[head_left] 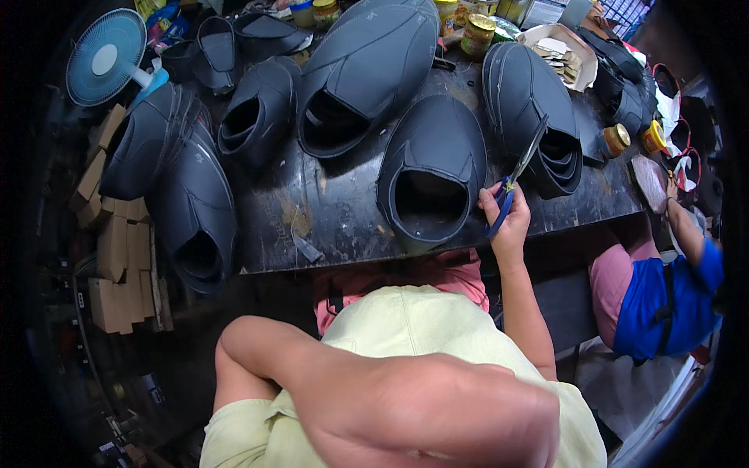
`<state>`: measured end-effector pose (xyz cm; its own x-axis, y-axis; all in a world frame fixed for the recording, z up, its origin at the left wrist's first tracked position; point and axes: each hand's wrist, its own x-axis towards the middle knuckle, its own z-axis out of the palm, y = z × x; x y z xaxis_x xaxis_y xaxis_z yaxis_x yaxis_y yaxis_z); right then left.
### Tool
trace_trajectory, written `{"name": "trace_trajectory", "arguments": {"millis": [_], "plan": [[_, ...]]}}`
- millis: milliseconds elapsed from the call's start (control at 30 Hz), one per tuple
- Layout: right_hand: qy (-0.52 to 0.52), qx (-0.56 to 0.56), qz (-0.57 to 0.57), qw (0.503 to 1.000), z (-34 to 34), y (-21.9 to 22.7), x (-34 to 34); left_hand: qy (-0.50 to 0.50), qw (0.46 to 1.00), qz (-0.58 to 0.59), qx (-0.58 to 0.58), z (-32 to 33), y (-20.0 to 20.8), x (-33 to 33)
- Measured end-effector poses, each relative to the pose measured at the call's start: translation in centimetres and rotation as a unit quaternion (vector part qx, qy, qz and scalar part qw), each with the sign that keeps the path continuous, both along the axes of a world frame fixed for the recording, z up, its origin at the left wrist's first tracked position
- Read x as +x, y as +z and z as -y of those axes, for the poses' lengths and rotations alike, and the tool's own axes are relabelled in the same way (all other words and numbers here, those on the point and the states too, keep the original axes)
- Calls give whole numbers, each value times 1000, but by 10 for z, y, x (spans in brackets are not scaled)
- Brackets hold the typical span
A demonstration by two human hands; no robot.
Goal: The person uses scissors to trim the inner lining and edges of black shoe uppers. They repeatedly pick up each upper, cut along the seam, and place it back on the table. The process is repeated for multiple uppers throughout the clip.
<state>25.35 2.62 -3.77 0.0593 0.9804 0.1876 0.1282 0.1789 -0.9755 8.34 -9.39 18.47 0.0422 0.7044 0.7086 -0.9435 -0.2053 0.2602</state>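
My right hand [508, 219] is closed around the blue handles of a pair of scissors [530, 153], above the table's near edge. The metal blades point up and away, over a stack of black shoe uppers [527, 97]. Just left of that hand, a single black shoe upper [433, 144] rests on the table, its opening toward me. My left forearm [437, 398] bends across my body close to the camera. It is smeared by motion, and the fingers of my left hand cannot be made out.
More black uppers [370, 66] cover the dark table [343, 207]. Jars [477, 35] and a tray of small pieces [585, 74] stand farther back. A blue fan [107, 58] is at far left, above cardboard pieces [113, 249]. A person in blue [663, 304] sits at right.
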Motion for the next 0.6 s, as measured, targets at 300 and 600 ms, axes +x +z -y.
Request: {"name": "trace_trajectory", "arguments": {"millis": [300, 600], "plan": [[-1, -2, 4, 1000, 1, 5, -3, -31, 996, -39, 73, -7, 9, -16], [-4, -3, -15, 1000, 3, 7, -5, -123, 956, -217, 154, -17, 20, -57]]}}
